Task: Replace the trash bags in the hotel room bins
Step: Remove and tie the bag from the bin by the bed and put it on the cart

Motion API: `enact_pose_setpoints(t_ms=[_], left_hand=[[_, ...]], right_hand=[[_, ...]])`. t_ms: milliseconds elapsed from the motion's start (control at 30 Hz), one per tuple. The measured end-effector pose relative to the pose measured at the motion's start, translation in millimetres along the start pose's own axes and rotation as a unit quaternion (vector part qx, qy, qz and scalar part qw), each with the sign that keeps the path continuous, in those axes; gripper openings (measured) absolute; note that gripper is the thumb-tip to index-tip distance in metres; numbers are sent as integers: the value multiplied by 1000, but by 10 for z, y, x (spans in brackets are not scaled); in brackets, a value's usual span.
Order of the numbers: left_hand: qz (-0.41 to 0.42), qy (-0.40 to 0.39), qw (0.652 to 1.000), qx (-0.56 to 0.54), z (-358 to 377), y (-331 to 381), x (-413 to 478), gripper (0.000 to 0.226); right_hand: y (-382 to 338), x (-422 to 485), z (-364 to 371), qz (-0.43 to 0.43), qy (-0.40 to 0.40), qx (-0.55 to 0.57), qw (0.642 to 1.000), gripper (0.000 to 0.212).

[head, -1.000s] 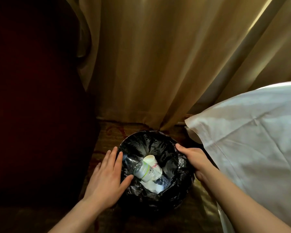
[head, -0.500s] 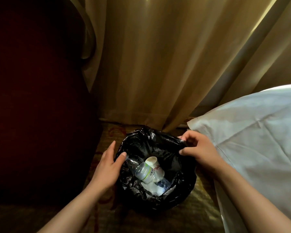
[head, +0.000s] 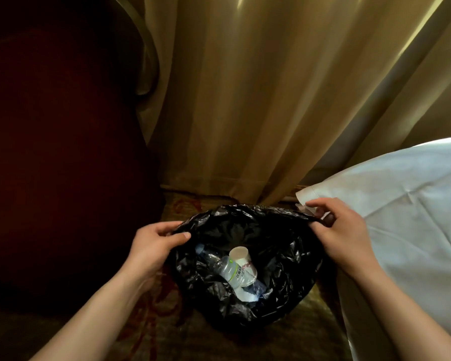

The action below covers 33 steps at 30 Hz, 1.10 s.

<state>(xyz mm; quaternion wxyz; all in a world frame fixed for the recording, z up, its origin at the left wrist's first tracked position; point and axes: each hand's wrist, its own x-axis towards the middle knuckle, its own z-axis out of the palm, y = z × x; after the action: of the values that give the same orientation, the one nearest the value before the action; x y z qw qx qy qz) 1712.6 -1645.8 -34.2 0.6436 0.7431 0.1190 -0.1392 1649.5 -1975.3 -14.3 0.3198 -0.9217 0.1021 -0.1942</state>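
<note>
Lifting this crinkly black plastic trash bag [head: 248,290] out is where I'd expect trouble: the film looks thin, and it's only held at two points on the rim, so a hard yank could tear it or let one side slip and sag. It sits on the patterned carpet floor [head: 310,321] between a dark red armchair [head: 63,152] and a white bed sheet [head: 401,217], in front of tan curtains [head: 245,100]. I can't see the bin itself under the plastic.

Inside there's a clear plastic water bottle with a green-edged label [head: 231,272] lying against a white paper cup [head: 242,259], plus some white scrap. Tip the bag and those roll out.

Hand pose: left hand [head: 154,246] has its fingers pinched shut on the left rim, thumb on top. Right hand [head: 341,230] is clamped on the right rim, fingers curled over the bunched plastic, knuckles next to the sheet. Both forearms reach in from below, spread wide, stretching the mouth open.
</note>
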Motion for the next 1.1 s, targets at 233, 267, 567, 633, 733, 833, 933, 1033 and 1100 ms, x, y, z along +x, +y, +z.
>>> enact_pose_setpoints(t_ms=[233, 267, 567, 633, 733, 833, 933, 1033, 1100], left_hand=[[37, 23, 999, 15, -93, 128, -122, 19], [44, 39, 998, 37, -103, 117, -113, 19], [151, 156, 955, 200, -321, 177, -84, 4], [124, 156, 966, 164, -305, 155, -72, 7], [125, 162, 973, 110, -259, 170, -92, 5], [136, 193, 967, 95, -290, 210, -101, 7], [184, 214, 945, 167, -360, 249, -131, 6], [215, 218, 936, 173, -359, 310, -153, 5], [218, 214, 941, 143, -345, 318, -171, 4]], right_hand=[[-151, -43, -221, 262, -343, 98, 897, 55], [-137, -66, -227, 273, -393, 97, 873, 48], [-165, 62, -276, 209, -53, 123, 969, 9], [-153, 27, -239, 213, -72, 103, 969, 7], [-177, 30, -254, 226, -27, 152, 962, 5], [-176, 67, -320, 205, 32, 151, 967, 6], [-114, 63, -367, 202, 33, 103, 973, 10], [-117, 93, -420, 193, 79, 107, 972, 8], [-191, 79, -403, 161, 83, 137, 974, 13]])
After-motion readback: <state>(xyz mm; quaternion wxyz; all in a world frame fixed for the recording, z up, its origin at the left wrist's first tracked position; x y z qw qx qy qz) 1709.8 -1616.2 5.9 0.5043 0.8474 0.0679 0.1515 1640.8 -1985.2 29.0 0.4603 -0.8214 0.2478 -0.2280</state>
